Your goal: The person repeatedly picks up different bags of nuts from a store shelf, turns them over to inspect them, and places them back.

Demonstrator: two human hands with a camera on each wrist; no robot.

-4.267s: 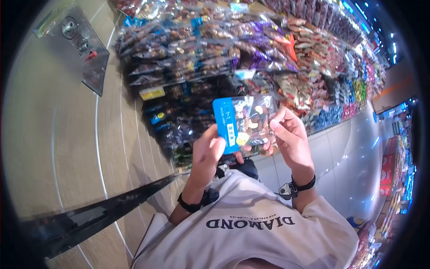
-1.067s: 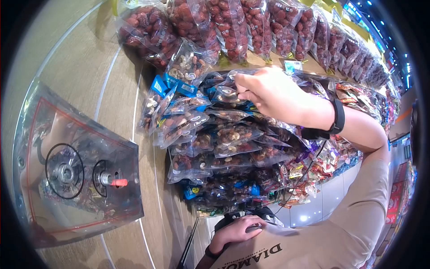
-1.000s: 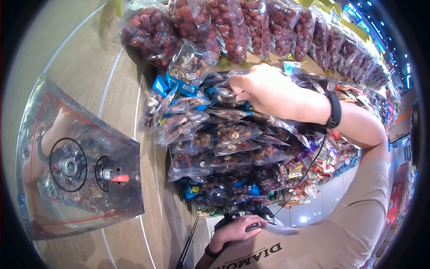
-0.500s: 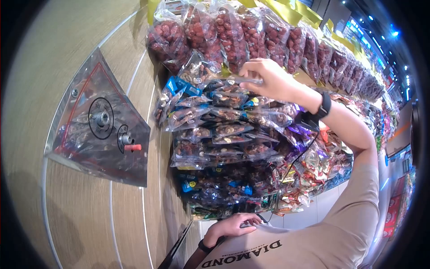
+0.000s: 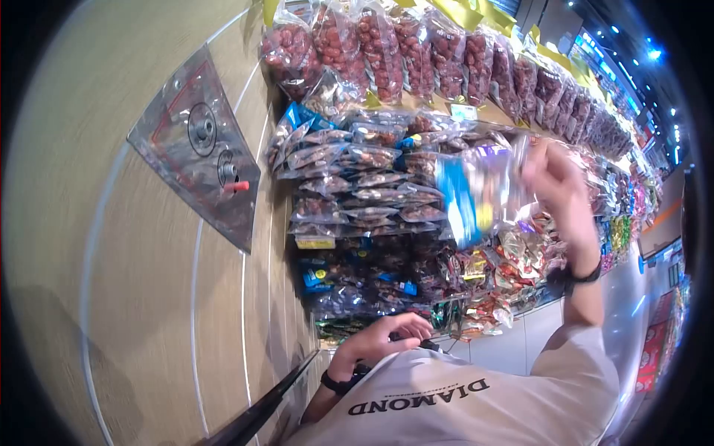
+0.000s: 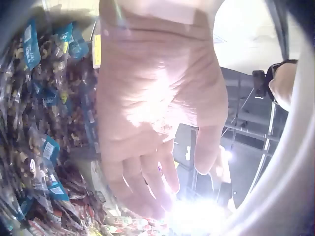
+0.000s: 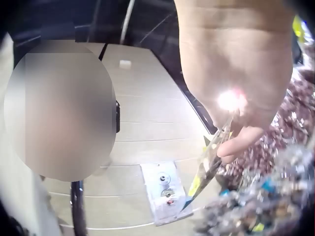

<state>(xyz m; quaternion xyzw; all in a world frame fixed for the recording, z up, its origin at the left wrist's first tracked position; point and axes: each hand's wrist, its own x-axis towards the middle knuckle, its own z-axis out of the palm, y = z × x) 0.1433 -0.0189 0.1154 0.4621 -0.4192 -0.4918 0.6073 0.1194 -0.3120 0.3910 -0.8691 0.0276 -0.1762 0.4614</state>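
My right hand (image 5: 554,178) pinches the edge of a clear bag of mixed nuts (image 5: 487,197), which has a blue header. Motion blurs the bag as it hangs in front of the shelf. In the right wrist view the same nut bag (image 7: 206,160) is seen nearly edge-on below the fingers. My left hand (image 5: 387,338) is held near the waist, palm up, with nothing in it. Its fingers look loosely extended in the left wrist view, where the palm (image 6: 157,93) faces the camera. Stacked nut bags (image 5: 357,178) fill the shelf beyond both hands.
Large bags of red dates (image 5: 379,56) stand in a row above the nut bags. A clear plastic panel with metal fittings (image 5: 201,141) is fixed to the wooden wall (image 5: 149,297) on the left. Several snack packets (image 5: 513,260) lie lower right, beside a tiled aisle.
Both hands held a nut bag near the chest at first; later my right hand reached to the shelf. Now it has drawn back right with a nut bag. The left hand has lifted off the waist.
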